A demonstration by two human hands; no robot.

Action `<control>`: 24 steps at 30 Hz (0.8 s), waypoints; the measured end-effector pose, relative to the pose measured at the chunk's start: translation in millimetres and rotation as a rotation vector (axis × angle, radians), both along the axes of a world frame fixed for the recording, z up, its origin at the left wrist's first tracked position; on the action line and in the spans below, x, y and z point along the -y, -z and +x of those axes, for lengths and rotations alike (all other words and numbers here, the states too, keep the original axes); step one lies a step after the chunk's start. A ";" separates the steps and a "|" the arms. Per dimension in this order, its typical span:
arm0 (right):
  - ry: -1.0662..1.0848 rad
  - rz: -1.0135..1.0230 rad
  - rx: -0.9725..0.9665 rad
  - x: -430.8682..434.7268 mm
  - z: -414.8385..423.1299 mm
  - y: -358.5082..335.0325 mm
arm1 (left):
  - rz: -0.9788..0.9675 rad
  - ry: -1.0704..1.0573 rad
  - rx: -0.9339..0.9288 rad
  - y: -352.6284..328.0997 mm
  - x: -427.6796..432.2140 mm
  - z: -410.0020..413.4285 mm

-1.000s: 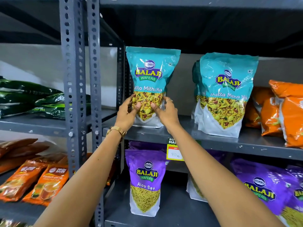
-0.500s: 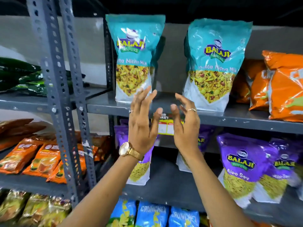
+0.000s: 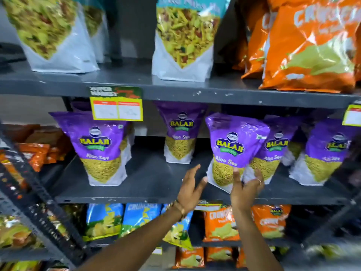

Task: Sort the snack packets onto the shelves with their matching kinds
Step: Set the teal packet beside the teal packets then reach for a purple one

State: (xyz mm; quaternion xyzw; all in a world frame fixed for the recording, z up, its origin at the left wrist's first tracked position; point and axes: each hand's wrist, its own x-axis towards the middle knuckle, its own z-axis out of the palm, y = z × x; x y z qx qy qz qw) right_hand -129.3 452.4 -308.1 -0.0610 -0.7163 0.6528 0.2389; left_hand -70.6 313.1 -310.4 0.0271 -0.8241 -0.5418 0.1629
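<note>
A purple Balaji Aloo Sev packet (image 3: 233,147) stands tilted on the grey middle shelf (image 3: 152,194), right of centre. My right hand (image 3: 246,189) grips its lower right corner, thumb on the front and fingers behind. My left hand (image 3: 191,187) is open with fingers apart, just left of the packet's bottom corner and not clearly touching it. More purple Aloo Sev packets stand on the same shelf: one at the left (image 3: 99,149), one further back (image 3: 180,133), and others at the right (image 3: 328,153). Two teal mix packets (image 3: 183,42) stand on the shelf above.
Orange Crunchex bags (image 3: 312,45) fill the upper shelf's right end. A yellow price tag (image 3: 116,106) hangs from that shelf's edge. Blue (image 3: 103,222) and orange (image 3: 220,223) chip packets sit on the lower shelf. A perforated grey rack upright (image 3: 37,192) slants across the left.
Both hands have dropped from the upper shelf, where the teal packet was left standing, to the middle shelf. My right hand has taken hold of a purple Aloo Sev packet. The view has tilted downward.
</note>
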 end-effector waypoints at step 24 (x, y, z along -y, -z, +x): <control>-0.713 0.180 0.198 54.6 -16.8 32.2 | 0.254 -0.335 -0.068 34.5 40.3 -14.4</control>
